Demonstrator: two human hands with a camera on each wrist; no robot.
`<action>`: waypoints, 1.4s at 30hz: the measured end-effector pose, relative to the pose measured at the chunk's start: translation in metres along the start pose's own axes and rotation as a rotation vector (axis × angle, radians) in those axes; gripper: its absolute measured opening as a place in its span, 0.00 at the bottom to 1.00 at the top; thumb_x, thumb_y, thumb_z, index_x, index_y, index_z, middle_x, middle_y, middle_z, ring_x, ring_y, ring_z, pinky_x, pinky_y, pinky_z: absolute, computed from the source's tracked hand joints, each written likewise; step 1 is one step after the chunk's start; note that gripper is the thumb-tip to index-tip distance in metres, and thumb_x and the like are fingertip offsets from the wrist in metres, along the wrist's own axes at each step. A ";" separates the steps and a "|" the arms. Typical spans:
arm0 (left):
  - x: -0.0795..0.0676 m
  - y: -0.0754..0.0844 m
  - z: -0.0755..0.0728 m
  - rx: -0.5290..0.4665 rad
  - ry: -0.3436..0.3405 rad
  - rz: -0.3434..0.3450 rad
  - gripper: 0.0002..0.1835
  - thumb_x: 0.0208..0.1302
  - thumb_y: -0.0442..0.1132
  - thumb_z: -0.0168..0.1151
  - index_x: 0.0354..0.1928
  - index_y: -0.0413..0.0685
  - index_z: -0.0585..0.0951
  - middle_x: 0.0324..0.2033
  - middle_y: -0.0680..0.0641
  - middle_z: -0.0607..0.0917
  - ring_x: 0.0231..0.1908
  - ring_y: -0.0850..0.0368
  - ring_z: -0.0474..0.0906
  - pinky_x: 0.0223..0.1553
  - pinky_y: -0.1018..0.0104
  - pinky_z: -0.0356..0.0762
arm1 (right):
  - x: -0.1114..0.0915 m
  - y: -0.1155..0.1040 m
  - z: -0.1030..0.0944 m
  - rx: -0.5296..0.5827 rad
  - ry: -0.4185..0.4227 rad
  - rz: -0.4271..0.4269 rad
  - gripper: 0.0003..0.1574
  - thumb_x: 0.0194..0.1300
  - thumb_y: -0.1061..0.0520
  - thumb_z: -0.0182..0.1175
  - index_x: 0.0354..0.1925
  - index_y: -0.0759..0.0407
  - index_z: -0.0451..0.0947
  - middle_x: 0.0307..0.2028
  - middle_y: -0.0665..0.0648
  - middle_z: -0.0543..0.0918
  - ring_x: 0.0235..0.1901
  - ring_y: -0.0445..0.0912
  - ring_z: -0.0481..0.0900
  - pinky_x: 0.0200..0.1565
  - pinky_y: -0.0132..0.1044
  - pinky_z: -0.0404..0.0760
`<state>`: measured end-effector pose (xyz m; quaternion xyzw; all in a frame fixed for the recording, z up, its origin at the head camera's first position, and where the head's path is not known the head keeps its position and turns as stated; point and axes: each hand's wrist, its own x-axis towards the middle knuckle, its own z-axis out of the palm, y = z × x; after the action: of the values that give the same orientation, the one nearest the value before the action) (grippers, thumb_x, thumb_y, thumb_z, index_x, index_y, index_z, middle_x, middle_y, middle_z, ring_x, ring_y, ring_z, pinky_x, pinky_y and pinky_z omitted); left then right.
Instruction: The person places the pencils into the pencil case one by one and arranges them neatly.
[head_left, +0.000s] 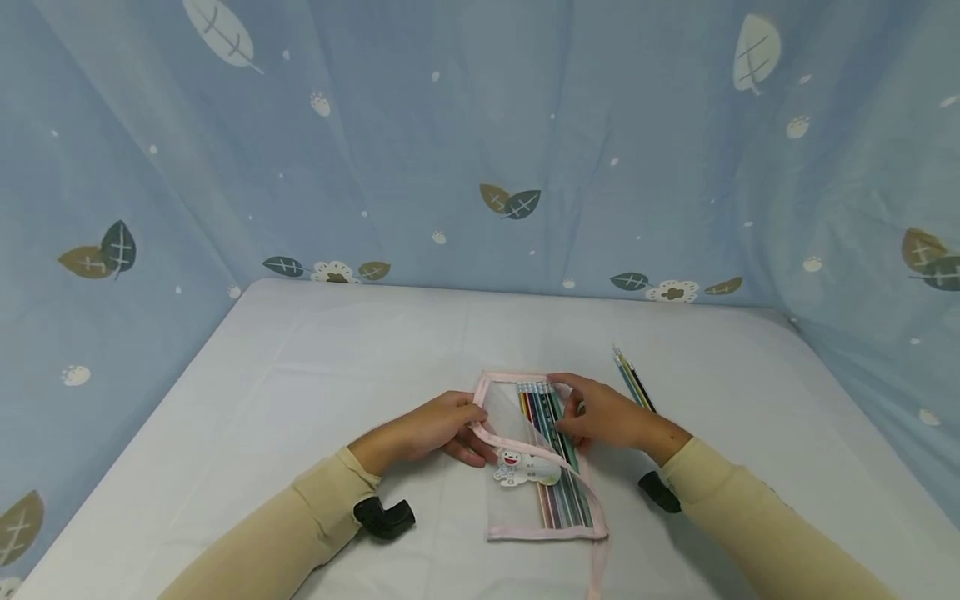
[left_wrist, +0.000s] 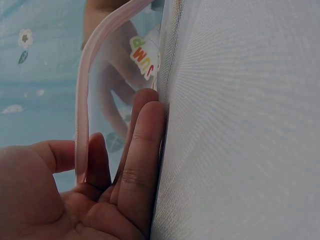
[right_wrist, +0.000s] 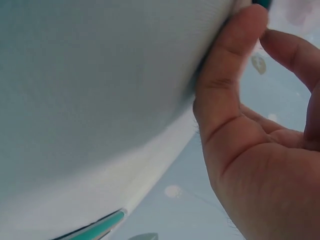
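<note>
From my end, both hands are at work on a clear pouch (head_left: pixel 513 500) with pink trim (left_wrist: pixel 81 115), lying near the middle of the worktop (head_left: pixel 360 350), a little right of centre. My left hand (head_left: pixel 447 427) has thumb and forefinger pinched together on the trim at the pouch's left side; the left wrist view shows two more fingers stretched out straighter beside it. My right hand (head_left: pixel 603 414) is at the far right corner, fingers bent and partly spread, thumb against the pencils (head_left: pixel 551 410); I can't tell whether it grips them or only touches.

Those pencils lie side by side in the right half of the pouch, pale ends to the far side. A trimmed edge slants across them from the left hand down to the near right corner, and a cartoon label (head_left: pixel 513 470) sits just below it. To the right, a few loose pencils (head_left: pixel 631 374) lie on the worktop, partly hidden by the right hand. A blue curtain (head_left: pixel 420 150) with leaf prints hangs along the far side.
</note>
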<state>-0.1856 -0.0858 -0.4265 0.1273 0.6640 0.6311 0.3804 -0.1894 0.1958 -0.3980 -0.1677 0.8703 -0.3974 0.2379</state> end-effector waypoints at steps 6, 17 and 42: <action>-0.001 -0.001 -0.001 0.002 0.014 -0.008 0.14 0.77 0.40 0.44 0.51 0.33 0.69 0.40 0.32 0.88 0.39 0.49 0.88 0.41 0.61 0.89 | -0.007 0.000 -0.001 -0.004 -0.003 -0.030 0.46 0.70 0.57 0.62 0.77 0.58 0.51 0.37 0.59 0.77 0.29 0.49 0.84 0.33 0.40 0.83; 0.001 0.002 0.001 -0.006 -0.007 0.002 0.16 0.77 0.40 0.44 0.51 0.31 0.70 0.41 0.31 0.87 0.39 0.49 0.88 0.41 0.61 0.89 | -0.027 0.007 -0.003 -0.011 0.118 -0.084 0.32 0.71 0.55 0.61 0.70 0.56 0.65 0.36 0.58 0.77 0.29 0.49 0.81 0.28 0.37 0.83; 0.001 0.003 0.000 0.000 0.000 -0.011 0.15 0.77 0.40 0.44 0.50 0.33 0.70 0.41 0.32 0.87 0.39 0.47 0.88 0.41 0.58 0.89 | -0.052 0.017 -0.044 -0.153 0.438 -0.081 0.26 0.77 0.47 0.53 0.66 0.56 0.71 0.41 0.63 0.82 0.36 0.52 0.81 0.32 0.35 0.81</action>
<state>-0.1870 -0.0848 -0.4237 0.1236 0.6647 0.6288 0.3841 -0.1721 0.2584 -0.3718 -0.1300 0.9212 -0.3665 0.0140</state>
